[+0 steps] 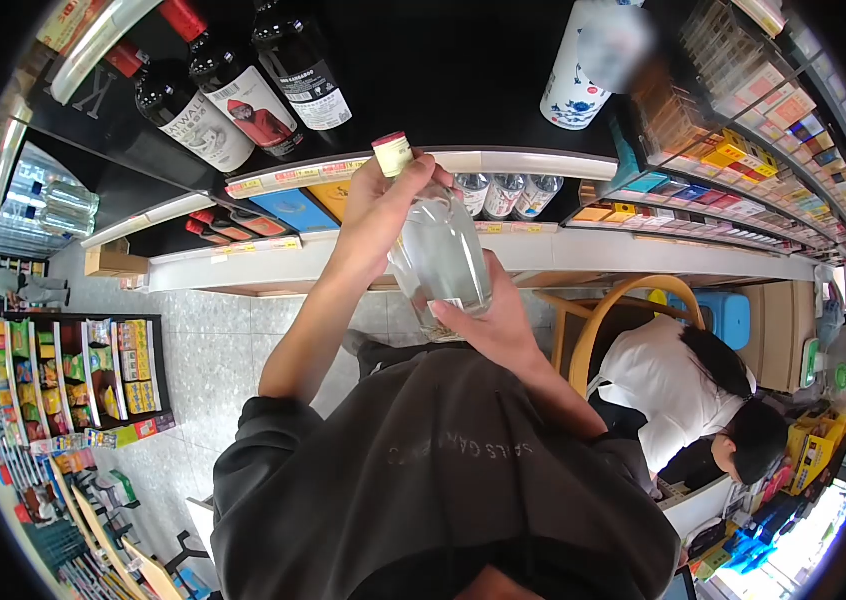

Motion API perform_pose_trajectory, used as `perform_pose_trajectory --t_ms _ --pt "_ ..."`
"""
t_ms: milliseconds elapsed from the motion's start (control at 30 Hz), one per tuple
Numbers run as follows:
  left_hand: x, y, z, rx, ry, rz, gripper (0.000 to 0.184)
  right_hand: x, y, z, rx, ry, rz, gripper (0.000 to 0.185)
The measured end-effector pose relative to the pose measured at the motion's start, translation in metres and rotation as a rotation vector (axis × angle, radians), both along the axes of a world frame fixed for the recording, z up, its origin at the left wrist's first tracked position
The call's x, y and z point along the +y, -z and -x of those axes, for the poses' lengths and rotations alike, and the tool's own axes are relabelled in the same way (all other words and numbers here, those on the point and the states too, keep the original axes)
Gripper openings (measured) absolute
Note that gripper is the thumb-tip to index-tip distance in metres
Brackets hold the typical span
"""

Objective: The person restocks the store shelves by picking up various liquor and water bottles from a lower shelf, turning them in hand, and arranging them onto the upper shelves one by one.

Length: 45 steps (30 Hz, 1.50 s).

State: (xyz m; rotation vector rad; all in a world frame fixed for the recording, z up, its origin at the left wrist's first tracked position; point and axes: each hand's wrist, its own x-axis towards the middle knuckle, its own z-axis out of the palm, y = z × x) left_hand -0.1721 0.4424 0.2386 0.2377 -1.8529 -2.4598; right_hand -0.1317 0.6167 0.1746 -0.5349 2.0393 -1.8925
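A large clear glass bottle (440, 255) with a red and cream cap is tilted in front of my chest, its cap toward the shelf. Around its neck and shoulder, just below the cap, are the fingers of my left hand (393, 205). My right hand (488, 318) holds the lower part, with the thumb on the glass near the base. Beyond the bottle is the shelf edge (523, 163) with price labels. Dark wine bottles (253, 115) stand on that shelf to the left, and a white and blue bottle (577, 85) to the right.
Smaller bottles (508, 193) fill the lower shelf. Boxed goods (733, 150) line the right side. A person (678, 385) in a white top sits on a wooden chair (583, 345) at my right. Snack racks (93, 370) stand across the tiled floor at left.
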Motion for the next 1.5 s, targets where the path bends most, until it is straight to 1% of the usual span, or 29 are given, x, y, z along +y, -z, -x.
perform_pose_trajectory --t_ms 67,100,133,167,200,233,267,300,333,400,533,567,600,667,700,800,867,900,933,967,1000,1033,1067,1167,1333,1400,1433,1467,1500 --pt "-0.001 -0.002 0.001 -0.010 -0.002 -0.028 0.021 0.004 0.004 0.001 0.038 -0.065 0.022 0.064" --pt "-0.006 0.000 0.002 0.012 0.075 -0.088 0.019 0.007 0.009 0.004 0.036 -0.063 0.023 0.064" --pt "-0.009 0.002 0.005 0.035 0.155 -0.148 0.018 0.009 0.016 0.011 -0.146 -0.219 0.270 0.069" --pt "-0.011 0.005 0.006 0.034 0.161 -0.147 0.018 0.011 0.019 0.014 -0.328 -0.375 0.517 0.074" --pt "-0.012 0.009 0.008 0.121 0.272 -0.236 0.019 0.011 0.018 0.014 -0.328 -0.371 0.516 0.074" --pt "-0.013 0.015 0.007 0.203 0.382 -0.325 0.021 0.009 0.017 0.011 -0.526 -0.504 0.563 0.077" --pt "-0.011 0.021 0.008 0.196 0.385 -0.327 0.021 0.007 0.016 0.007 -0.726 -0.636 0.608 0.080" --pt "-0.008 0.026 0.011 0.239 0.454 -0.479 0.023 0.002 0.021 0.008 -0.809 -0.795 0.706 0.079" --pt "-0.006 0.029 0.013 0.284 0.518 -0.630 0.024 -0.001 0.024 0.008 -0.807 -0.797 0.705 0.079" --pt "-0.004 0.029 0.014 0.298 0.518 -0.639 0.028 -0.004 0.029 0.006 -0.745 -0.884 0.790 0.080" --pt "0.005 0.033 0.013 0.431 0.617 -0.888 0.024 -0.008 0.019 -0.002 -0.796 -0.889 0.872 0.081" --pt "0.007 0.036 0.015 0.496 0.669 -0.984 0.023 -0.011 0.026 -0.008 -0.884 -0.903 0.950 0.082" --pt "0.013 0.040 0.019 0.498 0.667 -0.982 0.023 -0.015 0.035 -0.016 -0.974 -0.916 1.029 0.083" --pt "0.030 0.046 0.025 0.680 0.857 -1.405 0.020 -0.026 0.037 -0.024 -1.042 -1.029 1.150 0.087" --pt "0.036 0.044 0.024 0.671 0.878 -1.451 0.016 -0.029 0.033 -0.027 -1.083 -1.027 1.173 0.088" --pt "0.041 0.052 0.028 0.690 0.948 -1.556 0.017 -0.035 0.020 -0.024 -1.035 -1.024 1.249 0.079" --pt "0.033 0.050 0.026 0.686 0.939 -1.508 0.017 -0.026 0.020 -0.018 -0.873 -0.882 0.951 0.079" --pt "0.024 0.052 0.023 0.559 0.904 -1.391 0.019 -0.020 0.017 -0.018 -0.925 -0.804 0.889 0.076" --pt "0.015 0.054 0.022 0.435 0.868 -1.270 0.023 -0.019 0.010 -0.018 -0.924 -0.803 0.890 0.076" --pt "0.006 0.056 0.022 0.386 0.806 -1.081 0.026 -0.018 0.001 -0.018 -0.854 -0.676 0.872 0.072" --pt "-0.001 0.054 0.021 0.383 0.809 -1.082 0.026 -0.016 -0.002 -0.018 -0.783 -0.550 0.850 0.069" --pt "-0.006 0.049 0.021 0.295 0.742 -0.891 0.025 -0.011 0.006 -0.012 -0.832 -0.630 0.815 0.066" --pt "-0.009 0.046 0.019 0.206 0.669 -0.703 0.025 -0.008 0.012 -0.010 -0.838 -0.626 0.816 0.066" --pt "-0.011 0.047 0.019 0.166 0.650 -0.701 0.026 -0.007 0.014 -0.010 -0.838 -0.621 0.780 0.066" --pt "-0.012 0.049 0.017 0.190 0.667 -0.729 0.028 -0.004 -0.004 -0.011 -0.897 -0.516 0.720 0.058" --pt "-0.018 0.041 0.007 0.111 0.533 -0.466 0.027 -0.002 0.019 -0.013 -0.838 -0.480 0.641 0.058" --pt "-0.017 0.033 -0.002 0.114 0.532 -0.469 0.027 -0.001 0.030 -0.013 -0.776 -0.447 0.563 0.058" --pt "-0.016 0.024 -0.015 0.110 0.409 -0.202 0.027 0.000 0.036 -0.014 -0.773 -0.448 0.560 0.058" --pt "-0.014 0.018 -0.024 0.102 0.283 0.064 0.027 -0.001 0.041 -0.016 -0.634 -0.384 0.443 0.059"
